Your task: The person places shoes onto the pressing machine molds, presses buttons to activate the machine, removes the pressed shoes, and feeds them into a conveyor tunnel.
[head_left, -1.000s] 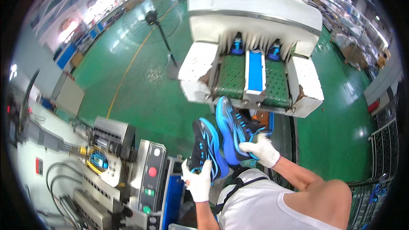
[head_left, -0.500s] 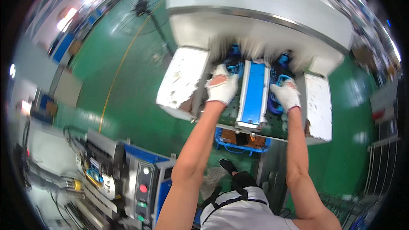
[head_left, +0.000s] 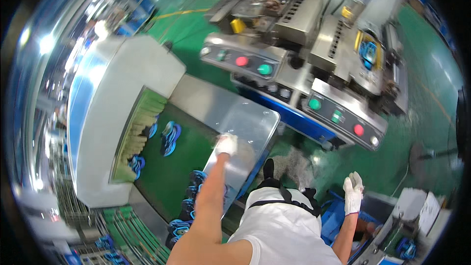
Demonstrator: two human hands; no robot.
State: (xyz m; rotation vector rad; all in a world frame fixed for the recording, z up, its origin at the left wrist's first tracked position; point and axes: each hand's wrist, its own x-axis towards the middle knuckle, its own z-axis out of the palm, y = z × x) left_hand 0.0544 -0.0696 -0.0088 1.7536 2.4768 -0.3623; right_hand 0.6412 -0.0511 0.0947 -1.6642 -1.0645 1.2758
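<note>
My left hand (head_left: 226,145), in a white glove, is over the metal side table along the green belt. Blur hides its fingers, and I cannot see anything in it. At the lower right, my right hand (head_left: 353,192), also gloved, is held out with its fingers stretched and nothing in it. On the green belt (head_left: 191,149) lies a blue-and-black shoe (head_left: 170,138). Another shoe (head_left: 136,166) sits at the bristle curtain (head_left: 136,135) of the white machine. Several more shoes (head_left: 189,201) are lined up beside my left forearm, which partly covers them.
Ahead stands a press machine with control panels (head_left: 243,61) bearing red and green buttons. A blue-and-black piece (head_left: 368,54) sits in its right-hand station. A blue crate (head_left: 333,221) is by my right forearm. Green rails (head_left: 137,235) run along the lower left.
My view has swung from the brush-fringed machine to the belt and press. Both hands have left the blue pieces they were at; the left is over the metal table, the right out to the side.
</note>
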